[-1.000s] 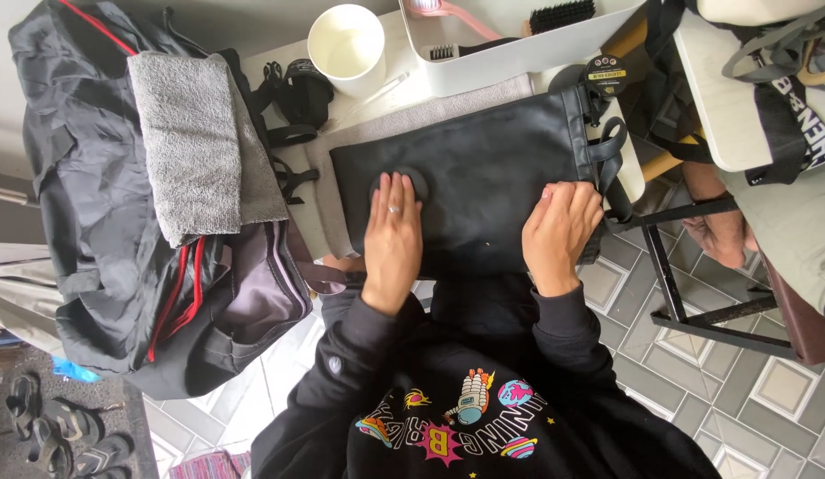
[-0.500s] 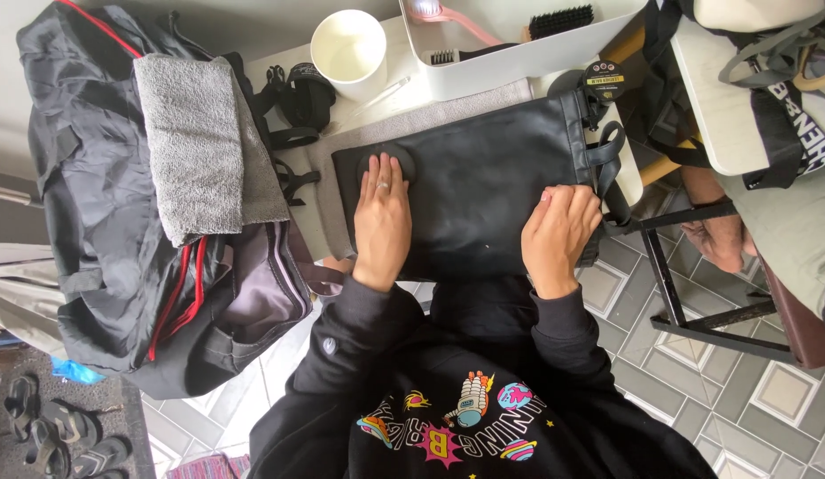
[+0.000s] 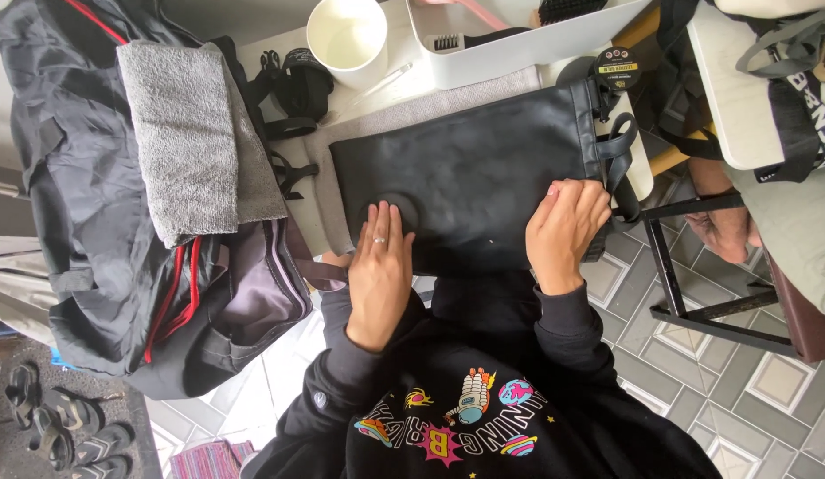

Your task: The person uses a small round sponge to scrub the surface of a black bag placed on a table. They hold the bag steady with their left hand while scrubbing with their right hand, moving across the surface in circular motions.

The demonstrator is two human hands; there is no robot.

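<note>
Two flat, released hands, left hand point(image 3: 379, 257) and right hand point(image 3: 565, 229), press our black bag point(image 3: 483, 173) on the desk point(image 3: 319, 182) above grey floor tiles point(image 3: 731, 372); cup point(image 3: 347, 37) behind.

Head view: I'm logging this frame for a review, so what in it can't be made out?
- Dark round pad: mostly under the left hand; its material can't be told.
- Black bag: near edge hidden by both hands; the right hand covers the corner.
- White tray: cut off by the top edge; brushes only partly shown.
- Small round tin: too small to tell whether it is closed.
</note>
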